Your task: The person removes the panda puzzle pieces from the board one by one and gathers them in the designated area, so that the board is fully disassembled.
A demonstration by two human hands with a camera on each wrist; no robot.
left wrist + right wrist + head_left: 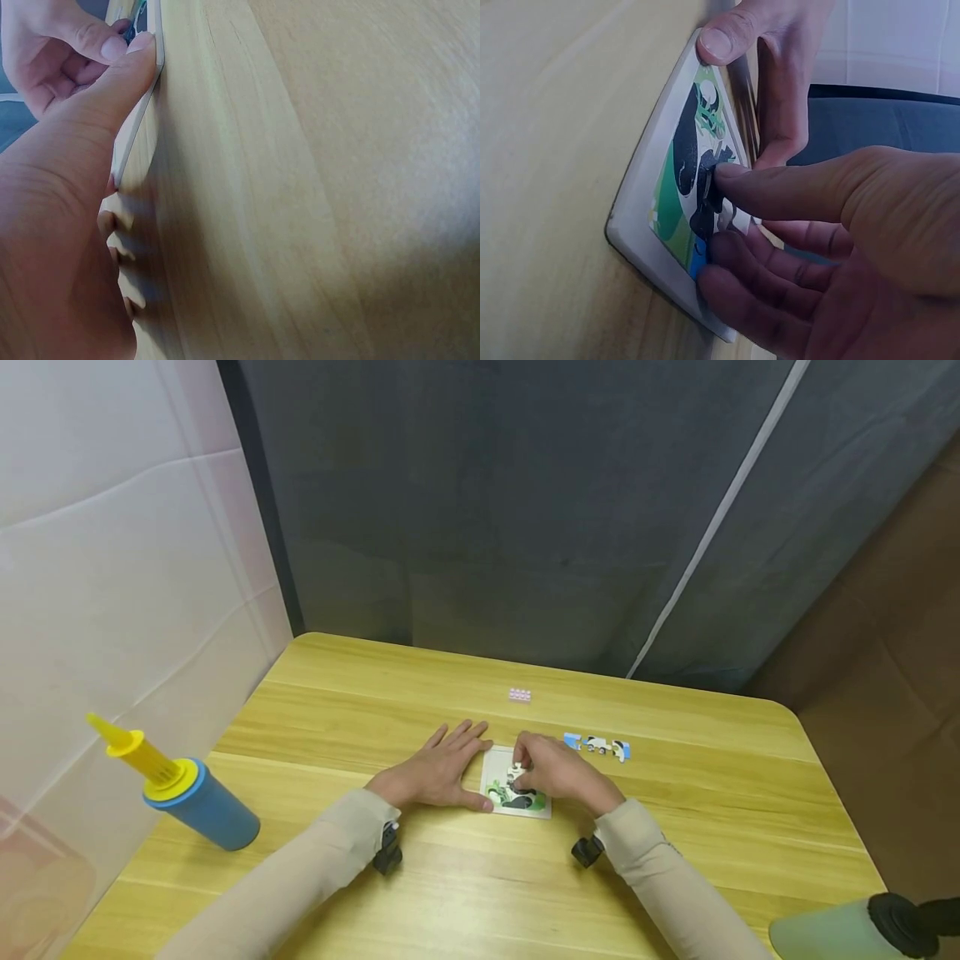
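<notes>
Trouble could come if the right hand (558, 770) pushes its puzzle piece (714, 184) in crooked; the piece may bend or pop out. That hand pinches the piece over the puzzle tray (495, 766) on the surface (675, 827). The left hand (435, 771) lies flat, thumb pressing the tray's edge. One tray, one row of loose joined pieces (597, 746), one pink brick (519, 695), one pump (180, 789).

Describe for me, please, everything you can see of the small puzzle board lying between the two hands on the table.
The puzzle board is a small, thin, square tray with a white rim and rounded corners, seemingly cardboard, lying flat on the wooden table. Its picture shows green, black and white patches with a little blue. The left hand rests flat beside it, thumb against its edge. The right hand presses fingertips onto the pieces inside the frame.
</notes>
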